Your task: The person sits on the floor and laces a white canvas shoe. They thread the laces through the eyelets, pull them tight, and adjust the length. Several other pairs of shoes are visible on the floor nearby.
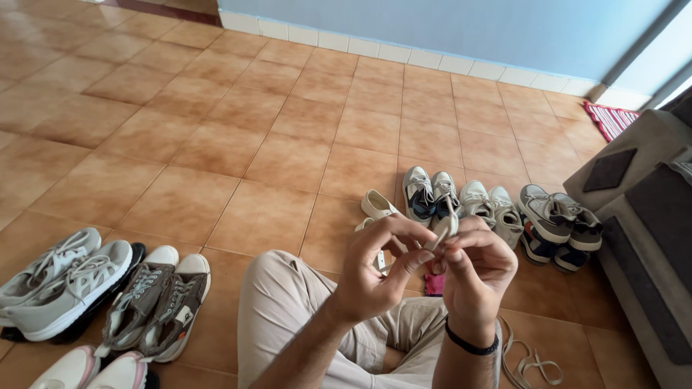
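Note:
I sit on a tiled floor (238, 137) with my knees in beige trousers (288, 302) below me. My left hand (378, 270) and my right hand (476, 270) meet in front of me, both pinching a pale shoelace (448, 225) that runs up between the fingertips. A black band sits on my right wrist. More beige lace (530, 364) lies loose on the floor by my right forearm. A small pink object (434, 283) shows between my hands, mostly hidden.
Pairs of shoes line the floor ahead: cream slip-ons (376, 205), dark-and-white sneakers (430, 193), white sneakers (490, 205), grey-and-black ones (559, 223). At left lie grey sneakers (61, 284), brown-grey sneakers (158, 295) and pink-white shoes (94, 369). A grey sofa (649, 216) stands right.

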